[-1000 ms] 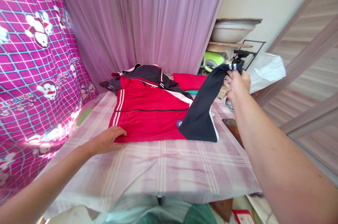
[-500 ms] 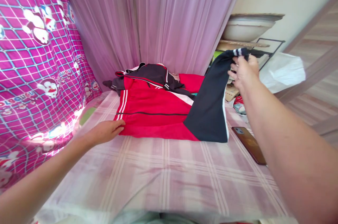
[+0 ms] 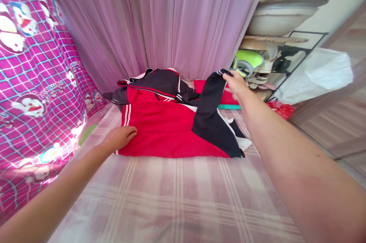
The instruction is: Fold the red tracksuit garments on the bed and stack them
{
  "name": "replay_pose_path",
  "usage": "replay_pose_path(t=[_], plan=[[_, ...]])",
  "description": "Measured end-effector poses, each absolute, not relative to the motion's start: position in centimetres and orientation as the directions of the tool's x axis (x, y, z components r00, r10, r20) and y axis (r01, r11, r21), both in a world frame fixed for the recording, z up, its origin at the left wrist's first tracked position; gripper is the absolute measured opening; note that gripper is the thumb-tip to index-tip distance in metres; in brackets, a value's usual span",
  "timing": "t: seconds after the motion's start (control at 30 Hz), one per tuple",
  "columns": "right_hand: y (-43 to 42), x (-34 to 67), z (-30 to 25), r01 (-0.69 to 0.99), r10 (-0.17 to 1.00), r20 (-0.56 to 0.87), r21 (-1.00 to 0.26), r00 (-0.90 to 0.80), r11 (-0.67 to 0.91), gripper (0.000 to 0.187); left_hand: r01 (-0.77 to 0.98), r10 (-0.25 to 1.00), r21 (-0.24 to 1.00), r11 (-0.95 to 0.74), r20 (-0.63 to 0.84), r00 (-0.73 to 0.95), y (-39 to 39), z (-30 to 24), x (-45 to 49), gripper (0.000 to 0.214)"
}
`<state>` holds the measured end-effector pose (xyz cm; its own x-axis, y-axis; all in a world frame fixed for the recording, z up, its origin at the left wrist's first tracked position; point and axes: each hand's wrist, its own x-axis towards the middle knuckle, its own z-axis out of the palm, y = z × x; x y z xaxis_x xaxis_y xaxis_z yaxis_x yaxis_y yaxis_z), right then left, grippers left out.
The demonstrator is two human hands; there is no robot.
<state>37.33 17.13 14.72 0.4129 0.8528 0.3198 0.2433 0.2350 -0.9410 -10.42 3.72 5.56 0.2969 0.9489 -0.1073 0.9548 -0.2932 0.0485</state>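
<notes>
1 track jacket, 2 hands | jacket: red body, white side stripes, navy sleeve, spread on checked counter | left hand flat and unclenched, pressing hem corner beneath it | right hand pinching sleeve cuff, sleeve hanging below and left of it.

Red jacket seen as smooth, matt knit cloth, navy sleeve likewise. Counter covered by thin checked cloth. Curtain sheer, faintly glossy. Rack of black metal wire.
</notes>
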Motion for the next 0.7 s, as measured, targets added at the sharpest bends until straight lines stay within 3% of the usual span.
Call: replay_pose_path(t=[0.1,0.23,0.37,0.43,0.57,0.7], plan=[[15.8,36.8,12.6,0.244,0.903,0.154,-0.968,0.402,0.056,0.041,0.947,0.951,0.101,-0.304,-0.036,0.308,3.6,4.7,-10.8,0.046],[12.8,37.5,10.8,0.273,0.958,0.033,-0.961,0.285,-0.048,0.055,0.955,0.965,0.155,-0.253,0.109,0.238,2.4,4.6,-12.0,0.046],[7.1,40.3,8.0,0.426,0.976,-0.033,-0.896,0.217,-0.125,0.025,0.967,0.964,0.248,-0.052,0.264,-0.016,-0.1,4.0,-14.3,0.054],[3.3,42.0,6.0,0.551,0.980,-0.079,-0.817,0.185,-0.170,0.017,0.935,0.969,0.352,0.035,0.216,-0.117,-1.2,3.2,-15.4,0.054],[-3.3,43.5,2.3,0.714,0.987,-0.055,-0.684,0.153,-0.149,0.029,0.820,0.981,0.550,0.157,0.012,-0.196,-2.5,2.1,-16.0,0.047],[-5.7,41.9,0.7,0.770,0.980,0.034,-0.623,0.197,-0.134,0.032,0.787,0.968,0.590,0.182,0.034,-0.250,-2.8,2.1,-14.9,0.049]])
